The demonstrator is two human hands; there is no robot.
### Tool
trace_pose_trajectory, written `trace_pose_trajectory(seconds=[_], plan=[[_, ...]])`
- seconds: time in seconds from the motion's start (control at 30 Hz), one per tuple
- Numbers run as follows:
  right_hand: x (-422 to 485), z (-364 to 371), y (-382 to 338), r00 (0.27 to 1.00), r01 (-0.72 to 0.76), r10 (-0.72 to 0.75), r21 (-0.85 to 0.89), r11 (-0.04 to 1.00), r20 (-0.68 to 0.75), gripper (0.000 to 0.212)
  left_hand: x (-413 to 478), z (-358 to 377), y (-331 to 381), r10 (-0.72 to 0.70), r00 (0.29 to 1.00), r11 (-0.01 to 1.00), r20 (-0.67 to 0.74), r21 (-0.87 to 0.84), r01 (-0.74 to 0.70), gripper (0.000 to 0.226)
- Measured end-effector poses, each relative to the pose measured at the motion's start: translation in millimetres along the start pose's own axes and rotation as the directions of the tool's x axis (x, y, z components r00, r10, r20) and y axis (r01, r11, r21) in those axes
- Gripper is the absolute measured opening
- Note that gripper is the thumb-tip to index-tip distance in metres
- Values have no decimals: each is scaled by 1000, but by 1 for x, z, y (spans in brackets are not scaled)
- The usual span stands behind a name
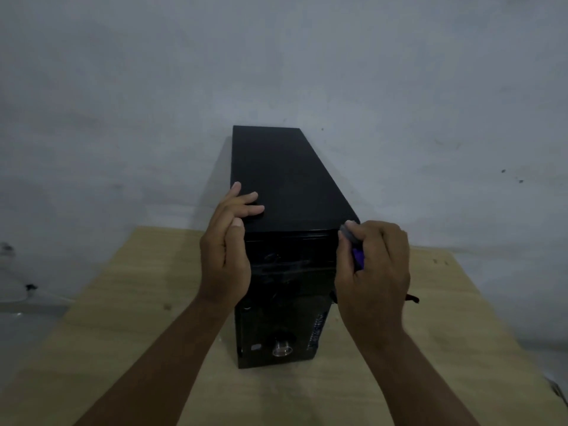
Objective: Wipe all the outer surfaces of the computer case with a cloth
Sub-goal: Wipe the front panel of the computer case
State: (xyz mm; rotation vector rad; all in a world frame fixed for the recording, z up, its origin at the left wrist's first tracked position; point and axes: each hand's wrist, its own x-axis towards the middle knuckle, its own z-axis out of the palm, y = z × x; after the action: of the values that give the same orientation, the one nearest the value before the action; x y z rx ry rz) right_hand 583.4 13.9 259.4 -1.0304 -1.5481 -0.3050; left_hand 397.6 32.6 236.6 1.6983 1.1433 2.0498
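A black computer case (289,186) stands upright on a light wooden table (129,302), its front panel with a silver round button facing me. My left hand (227,250) rests on the case's top left front corner, fingers lying straight on the top and thumb along the front edge. My right hand (375,269) is at the top right front corner, fingers curled round a bunched cloth (353,244) that shows grey and purple. The cloth touches the right edge of the case. Most of the cloth is hidden inside the fist.
A grey-white wall (307,72) stands right behind the case. The table's left and right edges slant outward toward me, with grey floor (24,327) beyond on the left. A small dark red item (413,299) pokes out behind my right wrist.
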Motion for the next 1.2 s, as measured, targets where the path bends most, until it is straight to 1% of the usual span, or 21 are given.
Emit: trace_pose_trajectory(seconds=[0.07,0.2,0.3,0.4,0.47,0.53,0.63,0.7,0.9,1.2], plan=[[5,3,-8,999,43,-43,13,999,1,9,1,-5,-1,13,999,999,51,36,-15,39],[-6,30,-42,989,109,-111,23,994,99,15,7,-19,-7,55,985,995,166,67,-67,39],[-22,43,-47,991,107,-109,24,994,79,19,10,-25,-11,89,971,992,222,71,-107,38],[-21,45,-41,989,133,-131,-16,991,73,18,17,-30,-16,127,953,988,274,47,-145,38],[-12,44,-44,996,77,-76,-32,996,52,18,19,-30,-16,135,947,987,290,45,-154,37],[-3,48,-56,999,-49,50,-61,997,9,13,21,-30,-17,135,942,988,307,33,-152,36],[6,55,-71,978,-204,199,-85,975,-66,3,22,-30,-18,138,938,988,319,20,-152,36],[6,59,-74,965,-253,245,-97,963,-93,2,23,-30,-19,140,935,988,325,16,-154,36],[2,62,-72,981,-181,165,-174,968,-106,4,26,-31,-26,176,924,983,341,-5,-185,38],[1,70,-74,972,-194,154,-242,951,-176,9,28,-30,-31,215,915,977,342,-65,-205,37]])
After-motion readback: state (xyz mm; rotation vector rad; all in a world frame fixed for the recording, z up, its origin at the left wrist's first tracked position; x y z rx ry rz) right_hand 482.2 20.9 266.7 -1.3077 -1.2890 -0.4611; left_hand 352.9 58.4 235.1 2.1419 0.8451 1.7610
